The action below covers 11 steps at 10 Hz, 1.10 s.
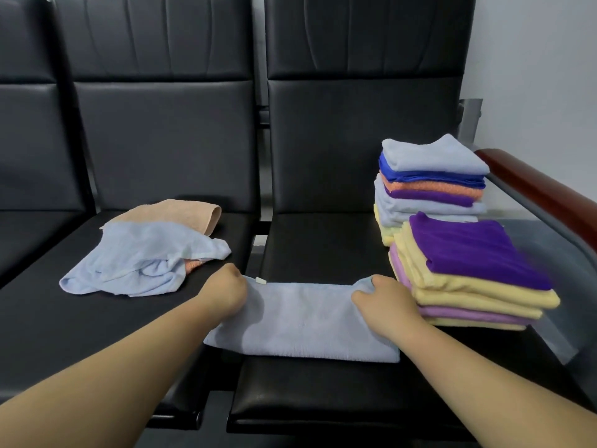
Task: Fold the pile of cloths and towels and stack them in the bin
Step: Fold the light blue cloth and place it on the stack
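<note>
The left hand (226, 292) and right hand (384, 305) are each gripping a far corner of a pale blue towel (300, 321), fingers curled round the cloth. The towel is lying flat across the gap between two black seats (323, 247). A loose pile (145, 253) is sitting to the left, and two folded stacks (468, 279) are standing on the right.

loc: waiting rm | black linked seats (326, 150) | wood armrest (536, 185) | plain wall (536, 59)
</note>
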Available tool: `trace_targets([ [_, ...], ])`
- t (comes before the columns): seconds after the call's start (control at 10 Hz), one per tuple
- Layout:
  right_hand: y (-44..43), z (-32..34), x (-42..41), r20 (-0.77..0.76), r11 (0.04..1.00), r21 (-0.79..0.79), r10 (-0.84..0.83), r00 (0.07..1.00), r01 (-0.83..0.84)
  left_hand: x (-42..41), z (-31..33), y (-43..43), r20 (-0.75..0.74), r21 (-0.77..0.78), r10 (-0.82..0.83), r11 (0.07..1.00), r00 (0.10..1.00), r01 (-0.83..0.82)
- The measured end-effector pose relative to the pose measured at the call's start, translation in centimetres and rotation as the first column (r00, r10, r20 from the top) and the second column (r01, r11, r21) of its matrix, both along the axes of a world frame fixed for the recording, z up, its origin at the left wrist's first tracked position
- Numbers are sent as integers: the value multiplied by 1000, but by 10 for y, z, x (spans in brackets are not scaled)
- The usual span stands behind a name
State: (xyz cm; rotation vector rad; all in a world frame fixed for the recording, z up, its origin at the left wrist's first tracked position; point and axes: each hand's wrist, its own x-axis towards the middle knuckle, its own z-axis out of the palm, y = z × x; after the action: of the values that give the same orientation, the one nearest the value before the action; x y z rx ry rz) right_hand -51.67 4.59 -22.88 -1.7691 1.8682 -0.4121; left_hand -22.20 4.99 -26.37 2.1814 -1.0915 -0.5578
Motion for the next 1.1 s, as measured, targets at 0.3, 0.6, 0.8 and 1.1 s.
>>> trace_targets([
  [0.3,-17,-4,0,-40,999,34,-6,999,8,-4,10,-3,171,133,-65,990,983,42],
  [0.6,-17,-5,1,-86,1000,23,-17,996,19,-7,15,-3,216,196,-120,978,969,77],
  [0.8,-8,-1,-1,97,999,-4,-48,994,49,-24,27,10,213,182,-168,975,963,130],
  [1.1,5,5,-10,-118,964,-187,168,979,-188,-71,40,28,404,256,-290,946,868,198],
])
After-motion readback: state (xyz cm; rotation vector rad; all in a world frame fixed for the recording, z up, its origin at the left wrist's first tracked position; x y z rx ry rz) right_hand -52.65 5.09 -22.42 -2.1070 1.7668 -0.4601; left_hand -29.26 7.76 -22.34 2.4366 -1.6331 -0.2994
